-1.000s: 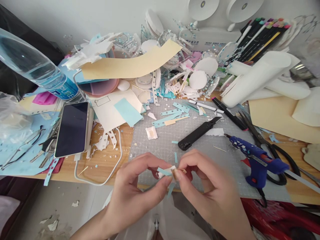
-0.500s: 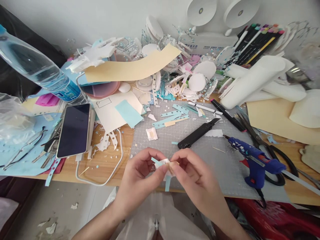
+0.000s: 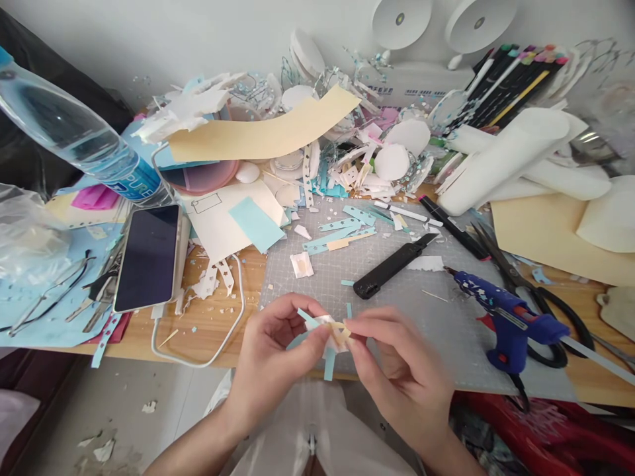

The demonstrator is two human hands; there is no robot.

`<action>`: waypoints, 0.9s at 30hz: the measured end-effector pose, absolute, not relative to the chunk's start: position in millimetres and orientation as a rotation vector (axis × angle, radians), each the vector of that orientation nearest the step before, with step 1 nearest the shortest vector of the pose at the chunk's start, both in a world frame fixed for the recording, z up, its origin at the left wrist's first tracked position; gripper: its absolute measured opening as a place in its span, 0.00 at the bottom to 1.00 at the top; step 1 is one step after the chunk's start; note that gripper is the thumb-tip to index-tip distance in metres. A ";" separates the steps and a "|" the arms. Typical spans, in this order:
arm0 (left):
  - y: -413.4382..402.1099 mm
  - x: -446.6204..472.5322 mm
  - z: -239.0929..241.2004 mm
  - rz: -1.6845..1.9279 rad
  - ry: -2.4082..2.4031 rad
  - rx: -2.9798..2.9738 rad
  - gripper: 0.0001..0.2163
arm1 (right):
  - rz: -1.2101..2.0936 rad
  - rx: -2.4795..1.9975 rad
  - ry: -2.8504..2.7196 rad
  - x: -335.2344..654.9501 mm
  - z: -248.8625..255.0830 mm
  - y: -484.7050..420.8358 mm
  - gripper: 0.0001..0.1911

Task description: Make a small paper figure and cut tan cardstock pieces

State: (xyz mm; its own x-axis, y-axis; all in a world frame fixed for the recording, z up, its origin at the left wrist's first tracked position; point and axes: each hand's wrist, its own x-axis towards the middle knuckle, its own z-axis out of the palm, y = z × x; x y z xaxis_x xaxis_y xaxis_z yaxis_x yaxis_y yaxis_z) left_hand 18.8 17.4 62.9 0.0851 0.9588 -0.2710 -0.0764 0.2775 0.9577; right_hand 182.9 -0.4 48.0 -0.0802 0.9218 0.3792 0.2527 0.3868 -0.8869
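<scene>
My left hand (image 3: 285, 360) pinches a small white paper piece (image 3: 337, 340) between thumb and fingers, just over the front edge of the grey cutting mat (image 3: 297, 297). Narrow light-blue paper strips (image 3: 329, 365) stick out from it on several sides. A curled cream paper strip (image 3: 340, 328) lies on its face. My right hand (image 3: 397, 360) has its thumb and index fingertip closed at the right end of that cream strip. Beyond the hands lie a black utility knife (image 3: 387, 270), blade out, and a small white square (image 3: 301, 264) with a cream patch.
A blue glue gun (image 3: 506, 317) and black scissors (image 3: 516, 277) lie on the right. To the left are a phone (image 3: 147, 258), a white cable (image 3: 242, 291) and a tilted water bottle (image 3: 74, 125). Paper scraps and white foam rolls (image 3: 510, 158) crowd the back.
My right hand has shifted slightly right and its fingers have opened away from the left fingertips. More of the white piece and the curled cream strip now shows. My left hand has barely moved.
</scene>
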 end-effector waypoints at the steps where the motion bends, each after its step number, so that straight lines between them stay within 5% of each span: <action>1: 17.1 18.9 62.6 0.994 1.214 0.968 0.02 | 0.781 -1.072 -1.579 181.8 46.9 -1.0 0.17; 16: 18.3 21.1 55.7 0.996 1.178 0.796 0.03 | 0.861 -0.993 -1.541 180.8 38.4 1.4 0.18; 27: 25.4 23.6 51.4 0.950 1.075 0.616 0.10 | 1.141 -1.099 -1.200 177.6 30.3 11.5 0.04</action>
